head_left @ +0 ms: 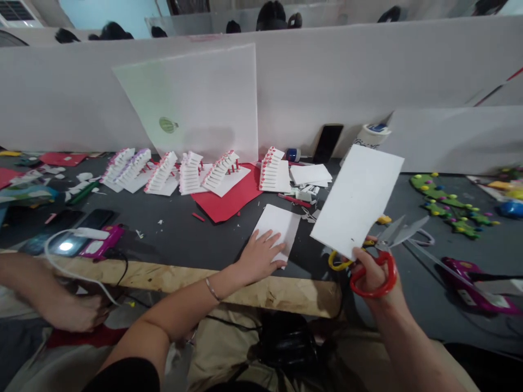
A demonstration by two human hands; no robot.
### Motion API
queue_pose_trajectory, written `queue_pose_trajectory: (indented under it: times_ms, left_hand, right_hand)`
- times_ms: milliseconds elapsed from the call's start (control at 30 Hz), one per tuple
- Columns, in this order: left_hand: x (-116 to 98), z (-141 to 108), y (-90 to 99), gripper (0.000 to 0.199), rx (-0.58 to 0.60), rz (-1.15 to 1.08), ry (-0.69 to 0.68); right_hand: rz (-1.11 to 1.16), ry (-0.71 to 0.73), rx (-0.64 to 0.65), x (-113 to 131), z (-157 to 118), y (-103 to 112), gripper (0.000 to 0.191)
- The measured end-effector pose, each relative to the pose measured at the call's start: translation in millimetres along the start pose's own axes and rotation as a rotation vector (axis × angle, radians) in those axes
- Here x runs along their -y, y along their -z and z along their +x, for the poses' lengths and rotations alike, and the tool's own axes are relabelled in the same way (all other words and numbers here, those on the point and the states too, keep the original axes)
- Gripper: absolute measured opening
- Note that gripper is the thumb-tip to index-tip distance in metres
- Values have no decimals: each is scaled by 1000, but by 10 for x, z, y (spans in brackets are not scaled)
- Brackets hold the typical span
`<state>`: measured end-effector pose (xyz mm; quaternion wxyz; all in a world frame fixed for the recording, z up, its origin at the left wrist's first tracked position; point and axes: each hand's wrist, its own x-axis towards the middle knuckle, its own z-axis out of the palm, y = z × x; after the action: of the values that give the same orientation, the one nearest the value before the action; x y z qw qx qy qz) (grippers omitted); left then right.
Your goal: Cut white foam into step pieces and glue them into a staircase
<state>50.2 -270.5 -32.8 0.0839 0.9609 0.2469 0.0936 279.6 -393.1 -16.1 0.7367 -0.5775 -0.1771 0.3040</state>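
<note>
My left hand (263, 251) lies flat with fingers spread on a small white card (281, 220) near the table's front edge. Raised to its right, my right hand (370, 269) grips a larger white rectangular card (357, 196) by its lower corner. The same hand has red-handled scissors (388, 272) hooked around it, their blades parted and pointing away to the right. A yellow ring handle (335, 262) shows behind the card; what it belongs to is mostly hidden.
Several stepped white paper pieces with red or purple tips (224, 171) stand along the back, some beside red paper (229, 201). White cards (311, 174) are stacked near scraps. Green decorated pieces (445, 204) and a magenta device (469, 283) lie right. Another person's hand (77, 310) is at left.
</note>
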Motion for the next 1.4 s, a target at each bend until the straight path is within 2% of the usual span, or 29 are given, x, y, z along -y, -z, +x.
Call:
queue_pose_trajectory:
  times_ms: [133,267,500,567,633,733,867,967,1067,1200,1400]
  left_hand:
    - [-42,-18,110,35,5,-85,-71]
    - [-6,-2,191,36,-13,-102,-43]
    - [174,17,106,62,242,-8,-140]
    - [271,30,137,60,231,6,-120]
    - [368,87,207,46,184,-3,-108]
    - [457,344,321,33,89,-55,-83]
    - [447,1042,367,32,-4,-10,-25]
    - [419,1619,348,30,37,161,65]
    - [442,2018,330,23,62,201,112]
    - [545,2242,319,28,95,197,154]
    - [624,2297,309,35,98,134,187]
  right_hand:
    - [15,35,-16,39,74,54,42]
    - [97,52,-45,138,150,118,38]
    - [147,95,-69,309,177,151,30]
    - [151,108,-66,337,168,138,30]
    - [160,109,-79,355,165,123,31]
    - [173,103,-107,359,177,106,34]
    - [149,87,-91,296,201,104,37]
    - [131,70,-67,217,214,121,40]
    - [115,53,-67,157,228,144,43]
    - [96,60,-30,108,244,165,44]
    - [132,70,-4,43,265,153,41]
